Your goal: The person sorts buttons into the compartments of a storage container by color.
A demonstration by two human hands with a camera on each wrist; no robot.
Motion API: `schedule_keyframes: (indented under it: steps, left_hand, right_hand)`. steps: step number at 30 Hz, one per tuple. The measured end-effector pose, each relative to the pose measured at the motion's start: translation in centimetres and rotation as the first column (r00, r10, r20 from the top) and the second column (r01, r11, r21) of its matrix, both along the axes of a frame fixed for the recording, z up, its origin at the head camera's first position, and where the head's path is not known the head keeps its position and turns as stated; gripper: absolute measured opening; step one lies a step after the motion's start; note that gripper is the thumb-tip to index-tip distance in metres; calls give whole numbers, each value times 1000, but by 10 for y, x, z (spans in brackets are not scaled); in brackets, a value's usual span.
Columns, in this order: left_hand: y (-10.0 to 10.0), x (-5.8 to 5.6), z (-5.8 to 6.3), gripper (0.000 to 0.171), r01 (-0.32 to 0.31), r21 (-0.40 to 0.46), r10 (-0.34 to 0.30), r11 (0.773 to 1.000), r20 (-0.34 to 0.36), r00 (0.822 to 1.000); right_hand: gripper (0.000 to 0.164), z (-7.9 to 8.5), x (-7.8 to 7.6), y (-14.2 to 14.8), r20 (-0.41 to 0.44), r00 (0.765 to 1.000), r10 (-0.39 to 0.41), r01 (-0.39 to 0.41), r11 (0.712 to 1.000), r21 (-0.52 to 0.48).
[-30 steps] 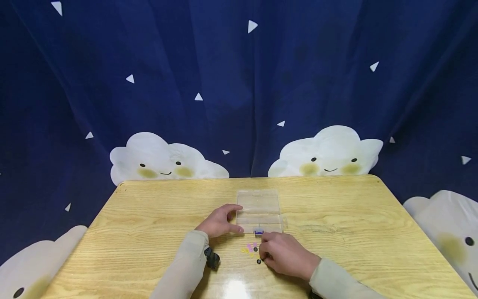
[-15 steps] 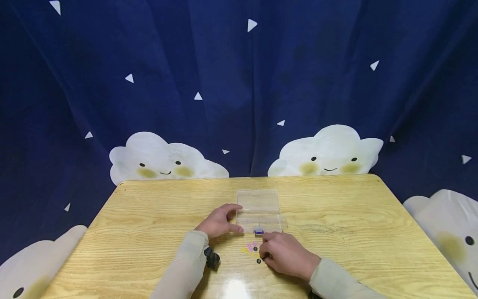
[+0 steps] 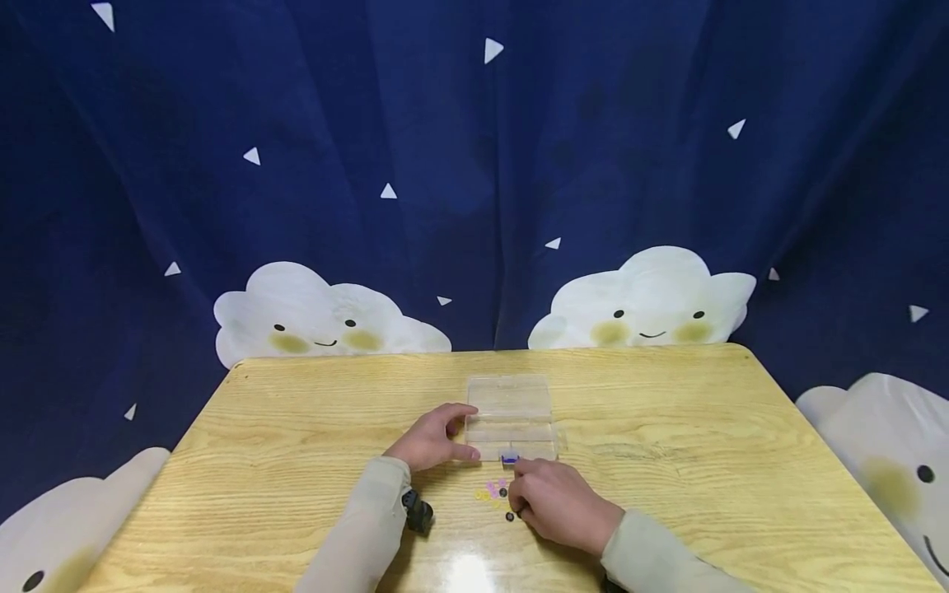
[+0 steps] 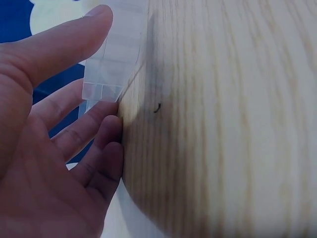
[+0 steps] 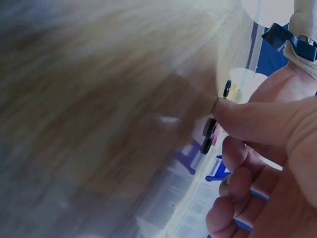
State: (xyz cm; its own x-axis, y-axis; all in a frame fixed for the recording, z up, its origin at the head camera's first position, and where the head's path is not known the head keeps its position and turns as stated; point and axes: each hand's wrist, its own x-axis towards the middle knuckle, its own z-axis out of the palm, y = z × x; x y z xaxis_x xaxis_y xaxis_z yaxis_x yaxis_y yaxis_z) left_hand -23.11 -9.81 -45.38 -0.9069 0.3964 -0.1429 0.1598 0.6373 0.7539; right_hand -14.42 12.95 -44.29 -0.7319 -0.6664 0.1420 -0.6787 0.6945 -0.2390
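Observation:
A clear plastic box (image 3: 511,430) with divided compartments and a raised lid (image 3: 508,394) lies open on the table. A blue piece (image 3: 510,459) sits at its front edge. My left hand (image 3: 430,438) grips the box's left side, thumb at the front corner and index finger near the hinge. In front of the box, my right hand (image 3: 559,501) reaches down to the table with curled fingers. Its thumb tip is beside small black button-like discs (image 5: 210,127); I cannot tell whether it pinches one. Pink pieces (image 3: 493,490) and yellow pieces (image 3: 483,496) lie just left of it.
The wooden table (image 3: 311,420) has rounded back corners. Behind it hangs a dark blue curtain (image 3: 445,222) with white triangles and smiling clouds. A black wrist camera (image 3: 418,512) is strapped to the left wrist.
The whole view shifts slightly to the left. Both hands, the box and the small pieces keep nearly the same places relative to each other.

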Motion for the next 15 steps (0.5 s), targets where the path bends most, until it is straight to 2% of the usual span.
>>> schedule_keyframes:
  steps: [8,15]
  left_hand:
    - [-2,0,0,69,-4,16,4,1000,9,1000]
    - [-1,-1,-1,69,-5,12,5,1000,-3,1000]
  right_hand:
    - [28,0,0,2,12,1000,-8,8,999,-41]
    - [30,-1,-1,1,-14,1000,7,-8,999,-46]
